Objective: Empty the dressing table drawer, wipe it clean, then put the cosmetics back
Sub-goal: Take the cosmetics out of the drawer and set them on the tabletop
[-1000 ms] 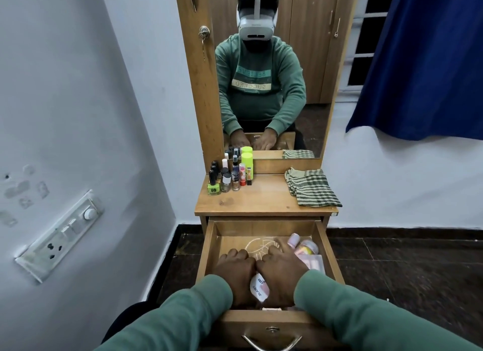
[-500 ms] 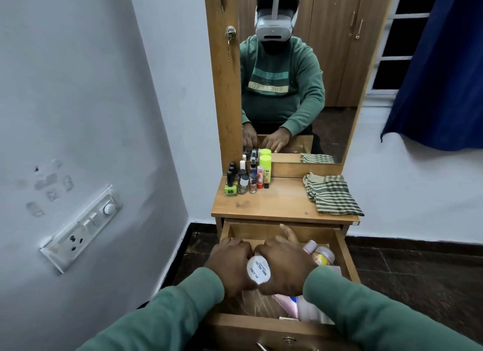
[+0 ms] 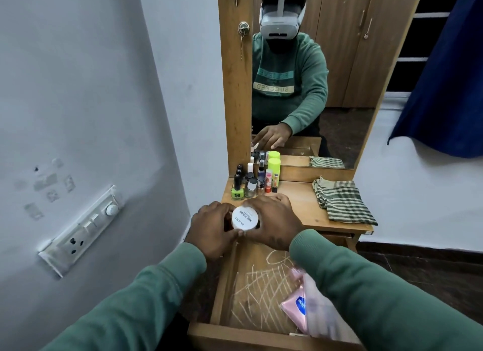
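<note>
Fig: L hand [image 3: 211,229] & R hand [image 3: 273,220] curled round jar [image 3: 245,218] | set upright on tabletop [image 3: 300,207], clear of bottles [image 3: 252,184].

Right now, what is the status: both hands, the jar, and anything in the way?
Left hand and right hand both grip jar. Jar over tabletop front edge. Bottles close behind. Pink packet in drawer.

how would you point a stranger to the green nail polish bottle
Under the mirror, on the wooden table top, small bottles cluster at the back left. The green nail polish bottle stands at the cluster's front left. It alone has a squat lime-green body under a black cap.
</note>
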